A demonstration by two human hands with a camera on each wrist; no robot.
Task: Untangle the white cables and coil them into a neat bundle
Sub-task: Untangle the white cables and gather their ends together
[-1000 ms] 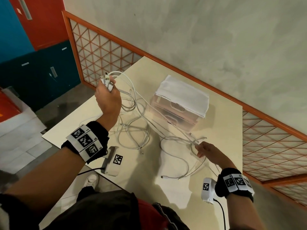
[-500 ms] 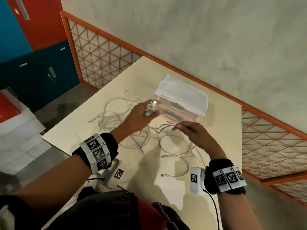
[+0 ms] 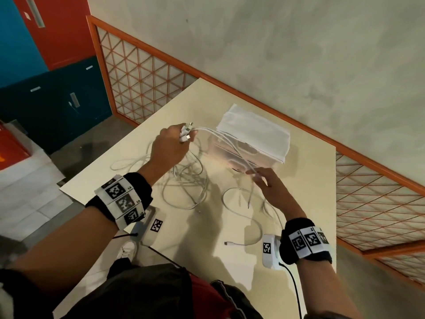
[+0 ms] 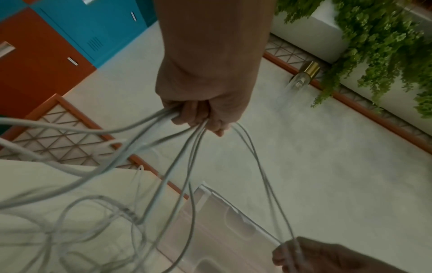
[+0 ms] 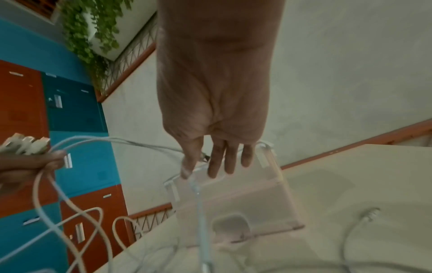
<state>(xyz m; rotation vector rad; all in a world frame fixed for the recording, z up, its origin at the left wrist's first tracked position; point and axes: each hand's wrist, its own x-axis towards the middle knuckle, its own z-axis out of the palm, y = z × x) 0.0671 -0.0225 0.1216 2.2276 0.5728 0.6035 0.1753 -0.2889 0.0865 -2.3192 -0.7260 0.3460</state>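
Note:
Several white cables [image 3: 184, 180] lie tangled on the cream table [image 3: 312, 203]. My left hand [image 3: 184, 139] is raised over the table's left half and grips a bunch of cable plug ends [image 3: 187, 134]. From it, strands [image 3: 225, 143] run right to my right hand [image 3: 254, 174], which pinches them between thumb and forefinger in front of the box. In the left wrist view the left hand [image 4: 198, 118] fists several cables [image 4: 163, 147]. In the right wrist view the right hand [image 5: 198, 166] pinches a strand [image 5: 196, 188], its other fingers straight.
A clear plastic drawer box [image 3: 241, 155] with a folded white cloth [image 3: 253, 132] on top stands at the table's back. A loose plug end [image 3: 227, 243] lies near the front edge. An orange lattice railing [image 3: 142, 72] runs behind the table.
The hands met near the box half a second ago. Now the left hand has drawn back left with the plugs, and the right hand has dropped slightly, the strands stretched between them.

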